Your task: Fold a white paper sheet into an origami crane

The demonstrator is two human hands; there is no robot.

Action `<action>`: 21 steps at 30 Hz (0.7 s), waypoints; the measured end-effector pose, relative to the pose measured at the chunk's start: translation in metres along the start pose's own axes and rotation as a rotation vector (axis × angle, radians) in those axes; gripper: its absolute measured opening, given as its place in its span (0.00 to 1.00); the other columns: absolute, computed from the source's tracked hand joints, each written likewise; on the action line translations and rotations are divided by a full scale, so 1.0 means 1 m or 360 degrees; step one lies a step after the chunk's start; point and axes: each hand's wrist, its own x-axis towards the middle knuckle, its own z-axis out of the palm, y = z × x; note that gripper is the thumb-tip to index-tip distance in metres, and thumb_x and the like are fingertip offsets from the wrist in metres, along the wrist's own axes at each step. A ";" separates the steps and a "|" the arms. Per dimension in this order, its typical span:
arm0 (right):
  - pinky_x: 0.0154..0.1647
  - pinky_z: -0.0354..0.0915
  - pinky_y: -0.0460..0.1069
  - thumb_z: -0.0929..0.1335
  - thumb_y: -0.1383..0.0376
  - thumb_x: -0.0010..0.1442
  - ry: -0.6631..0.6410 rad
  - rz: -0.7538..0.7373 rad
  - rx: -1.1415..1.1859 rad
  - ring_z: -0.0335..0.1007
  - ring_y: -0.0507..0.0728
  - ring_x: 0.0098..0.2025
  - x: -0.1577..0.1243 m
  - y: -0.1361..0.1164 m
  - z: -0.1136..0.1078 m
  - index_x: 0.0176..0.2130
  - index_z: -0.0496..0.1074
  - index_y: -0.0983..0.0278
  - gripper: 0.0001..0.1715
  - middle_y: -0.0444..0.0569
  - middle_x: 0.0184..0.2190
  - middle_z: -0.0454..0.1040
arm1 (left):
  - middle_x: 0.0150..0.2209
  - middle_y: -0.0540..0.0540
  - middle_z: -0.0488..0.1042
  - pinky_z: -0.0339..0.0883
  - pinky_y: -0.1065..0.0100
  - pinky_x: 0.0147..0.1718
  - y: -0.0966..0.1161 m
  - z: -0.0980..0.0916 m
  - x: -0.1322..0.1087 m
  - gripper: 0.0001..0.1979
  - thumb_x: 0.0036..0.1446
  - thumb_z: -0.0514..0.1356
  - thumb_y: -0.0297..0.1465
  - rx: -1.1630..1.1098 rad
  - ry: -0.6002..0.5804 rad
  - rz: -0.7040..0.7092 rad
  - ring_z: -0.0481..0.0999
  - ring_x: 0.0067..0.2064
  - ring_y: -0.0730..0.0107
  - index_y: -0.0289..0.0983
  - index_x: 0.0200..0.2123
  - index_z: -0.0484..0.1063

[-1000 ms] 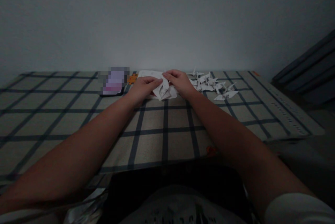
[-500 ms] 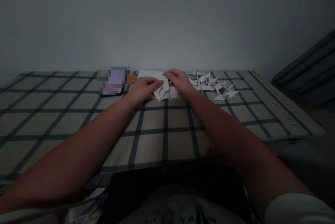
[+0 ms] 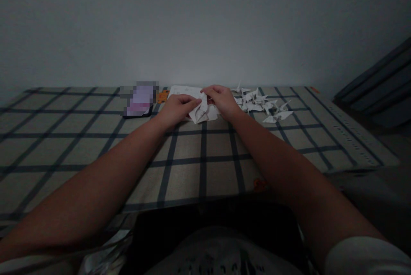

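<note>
Between my two hands is a partly folded piece of white paper (image 3: 200, 114), with a pointed lower end and a raised flap. My left hand (image 3: 178, 109) grips its left side, thumb laid on top. With thumb and forefinger, my right hand (image 3: 222, 100) pinches the upper tip of the flap. Flat white paper sheets (image 3: 184, 91) with faint print lie under and behind the folded piece, partly covered by my hands. Just right of my right hand sits a cluster of several folded paper cranes (image 3: 255, 103).
A phone (image 3: 140, 100), blurred out, lies left of my left hand. An orange pattern (image 3: 162, 96) shows beside it. The checked tablecloth (image 3: 188, 172) covers the table up to the grey wall (image 3: 205, 26). Dark folded fabric (image 3: 382, 82) hangs at the far right.
My right fingertips have shifted very slightly right with the paper's upper tip. My left hand stays almost where it was, and the cranes and phone have not moved.
</note>
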 end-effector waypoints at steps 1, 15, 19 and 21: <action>0.36 0.69 0.46 0.75 0.56 0.58 -0.0012 0.0006 0.0019 0.71 0.50 0.32 0.000 -0.001 0.000 0.32 0.78 0.63 0.13 0.44 0.29 0.77 | 0.28 0.44 0.80 0.67 0.69 0.25 0.000 0.000 0.000 0.22 0.49 0.71 0.49 -0.0001 0.0017 0.0023 0.74 0.26 0.68 0.34 0.33 0.83; 0.35 0.68 0.45 0.72 0.62 0.58 -0.0051 -0.0037 0.0023 0.70 0.50 0.32 0.002 -0.001 -0.001 0.35 0.76 0.61 0.04 0.42 0.31 0.76 | 0.29 0.43 0.81 0.66 0.68 0.27 0.000 -0.001 0.000 0.22 0.51 0.69 0.50 0.0039 0.0029 0.0125 0.75 0.29 0.67 0.34 0.33 0.83; 0.35 0.68 0.45 0.72 0.61 0.60 -0.0058 -0.0055 0.0067 0.70 0.49 0.32 -0.001 -0.003 0.002 0.34 0.74 0.61 0.06 0.41 0.30 0.75 | 0.28 0.44 0.80 0.65 0.68 0.27 -0.002 -0.002 0.002 0.22 0.51 0.69 0.49 0.0065 0.0008 0.0131 0.74 0.28 0.68 0.34 0.33 0.83; 0.35 0.68 0.45 0.72 0.60 0.61 -0.0059 -0.0034 0.0085 0.70 0.49 0.32 -0.002 -0.004 0.002 0.34 0.74 0.62 0.08 0.42 0.30 0.75 | 0.28 0.44 0.80 0.64 0.68 0.28 -0.003 -0.003 0.003 0.21 0.51 0.69 0.48 0.0061 0.0034 0.0143 0.73 0.28 0.69 0.35 0.33 0.83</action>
